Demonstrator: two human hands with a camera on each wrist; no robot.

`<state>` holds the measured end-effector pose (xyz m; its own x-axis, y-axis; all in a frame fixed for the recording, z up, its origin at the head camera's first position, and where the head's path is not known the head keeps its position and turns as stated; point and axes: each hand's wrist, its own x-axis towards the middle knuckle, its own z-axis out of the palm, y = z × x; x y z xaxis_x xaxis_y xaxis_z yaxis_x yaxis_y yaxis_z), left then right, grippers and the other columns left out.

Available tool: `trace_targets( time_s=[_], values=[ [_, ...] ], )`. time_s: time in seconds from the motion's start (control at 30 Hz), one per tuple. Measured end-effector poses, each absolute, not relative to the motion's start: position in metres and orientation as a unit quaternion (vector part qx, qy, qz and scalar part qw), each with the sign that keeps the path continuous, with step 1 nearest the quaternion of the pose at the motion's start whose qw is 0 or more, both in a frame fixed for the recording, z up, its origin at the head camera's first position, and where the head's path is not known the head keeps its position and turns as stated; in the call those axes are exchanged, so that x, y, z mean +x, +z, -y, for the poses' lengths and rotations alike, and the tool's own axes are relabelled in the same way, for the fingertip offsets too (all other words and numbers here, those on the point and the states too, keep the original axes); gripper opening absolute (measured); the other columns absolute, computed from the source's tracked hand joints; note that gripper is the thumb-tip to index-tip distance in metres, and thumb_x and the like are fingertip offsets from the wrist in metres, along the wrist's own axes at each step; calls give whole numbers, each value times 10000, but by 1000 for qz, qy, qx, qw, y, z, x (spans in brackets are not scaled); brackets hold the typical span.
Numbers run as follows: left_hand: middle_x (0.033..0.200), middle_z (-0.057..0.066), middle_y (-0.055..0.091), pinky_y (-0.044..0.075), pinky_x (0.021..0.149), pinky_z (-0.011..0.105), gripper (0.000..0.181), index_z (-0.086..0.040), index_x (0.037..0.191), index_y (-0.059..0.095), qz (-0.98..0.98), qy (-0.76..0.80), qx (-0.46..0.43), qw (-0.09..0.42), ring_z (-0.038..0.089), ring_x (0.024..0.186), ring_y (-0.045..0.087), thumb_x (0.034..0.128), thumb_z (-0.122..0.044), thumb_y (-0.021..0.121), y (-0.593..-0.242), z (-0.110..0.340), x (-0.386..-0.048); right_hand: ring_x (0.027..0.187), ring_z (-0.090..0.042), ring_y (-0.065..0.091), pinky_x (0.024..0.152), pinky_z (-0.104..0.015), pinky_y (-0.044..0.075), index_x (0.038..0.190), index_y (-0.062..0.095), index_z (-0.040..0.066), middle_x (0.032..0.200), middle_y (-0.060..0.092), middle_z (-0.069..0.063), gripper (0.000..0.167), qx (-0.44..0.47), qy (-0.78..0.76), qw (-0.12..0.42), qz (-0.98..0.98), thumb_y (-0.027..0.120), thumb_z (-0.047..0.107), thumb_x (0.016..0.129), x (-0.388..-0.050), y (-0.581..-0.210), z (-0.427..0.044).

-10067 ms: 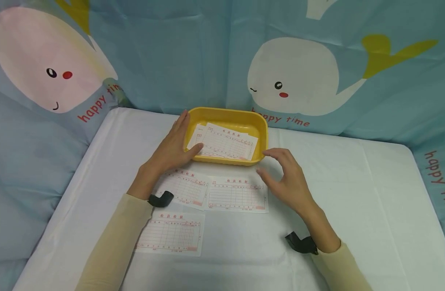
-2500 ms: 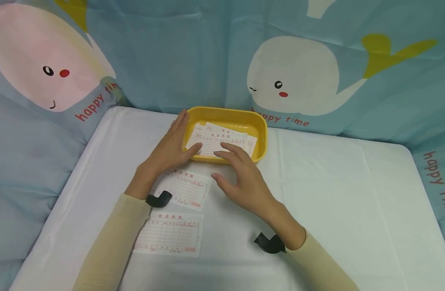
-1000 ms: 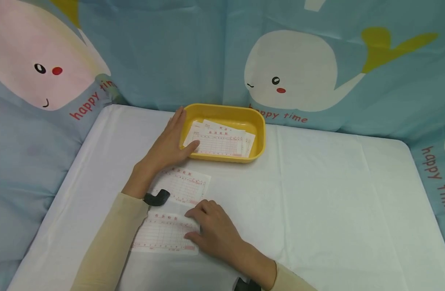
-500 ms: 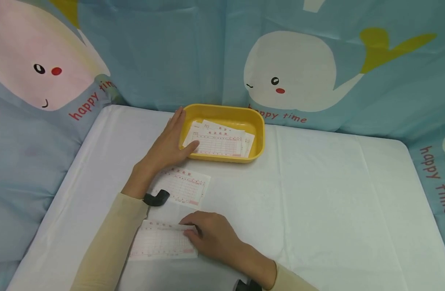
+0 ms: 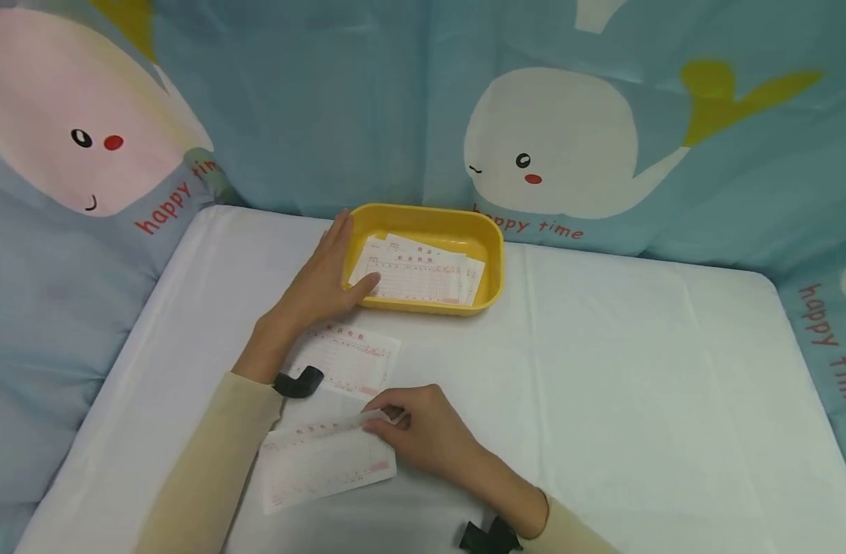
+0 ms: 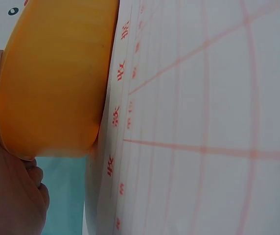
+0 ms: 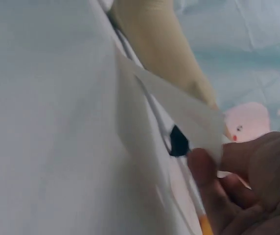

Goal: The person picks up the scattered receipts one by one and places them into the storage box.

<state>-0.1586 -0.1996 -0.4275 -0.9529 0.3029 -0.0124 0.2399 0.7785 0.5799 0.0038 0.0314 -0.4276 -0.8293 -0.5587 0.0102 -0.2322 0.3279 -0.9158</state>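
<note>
In the head view, my left hand (image 5: 317, 281) holds the left end of the yellow plastic tray (image 5: 495, 265). Its thumb lies over the front rim and the fingers lie along the outer left wall. The left wrist view shows the tray (image 6: 57, 78) against that hand. Several printed receipt slips (image 5: 416, 278) lie overlapping in the tray. My right hand (image 5: 430, 431) pinches the upper right corner of another receipt slip (image 5: 326, 465), which is tilted up from the table. In the right wrist view, thumb and fingers meet on this slip (image 7: 189, 115).
One more receipt slip (image 5: 354, 362) lies on the white tablecloth (image 5: 637, 400) between the tray and the held slip, partly under the left wrist. A blue whale-print curtain (image 5: 326, 100) hangs behind the table.
Ten seconds ago another slip lay before the tray; a slip has since joined those inside. My right hand has moved down to the nearest slip, pinched its corner and lifted it. My left hand stays put.
</note>
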Motion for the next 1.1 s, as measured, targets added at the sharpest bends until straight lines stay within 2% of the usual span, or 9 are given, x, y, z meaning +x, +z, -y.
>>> trace_targets(
  time_s=[0.27,0.53,0.73,0.93,1.1],
  values=[
    [1799,-25,-125,137,1347,608,1035,-168,1707,-73,-943,296,143,57,363,1683,6,1013,-604,559,-426,199,-158,691,40,614,679,-177,599,984,801,142,833,724,-6,80,-228,-518,165,-808,829,110,916,-13,-415,-50],
    [1801,-23,-117,150,1338,626,1053,-167,1708,-71,-944,293,142,58,363,1683,14,1004,-626,563,-430,201,-157,760,-36,687,719,-228,626,932,789,178,873,765,52,51,-195,-520,183,-811,827,144,925,-29,-409,-73],
    [1801,-18,-116,124,1350,606,1052,-167,1711,-59,-940,302,151,51,364,1683,12,1001,-627,565,-428,197,-160,766,-101,692,719,-216,577,914,783,232,875,756,76,81,-162,-519,171,-821,834,169,919,-43,-408,-92],
    [1805,-2,-105,112,1360,577,1039,-165,1711,-58,-938,305,158,44,338,1687,4,1006,-610,562,-427,195,-160,748,-159,685,678,-220,535,932,775,215,878,748,39,71,-131,-526,159,-825,842,199,915,-53,-397,-109],
    [1801,-3,-126,122,1351,606,1036,-146,1707,-70,-941,296,153,58,355,1685,-2,1011,-604,547,-426,198,-158,775,-175,684,645,-215,538,975,783,167,931,762,-13,73,-109,-547,132,-819,833,183,924,-63,-383,-122]
  ],
)
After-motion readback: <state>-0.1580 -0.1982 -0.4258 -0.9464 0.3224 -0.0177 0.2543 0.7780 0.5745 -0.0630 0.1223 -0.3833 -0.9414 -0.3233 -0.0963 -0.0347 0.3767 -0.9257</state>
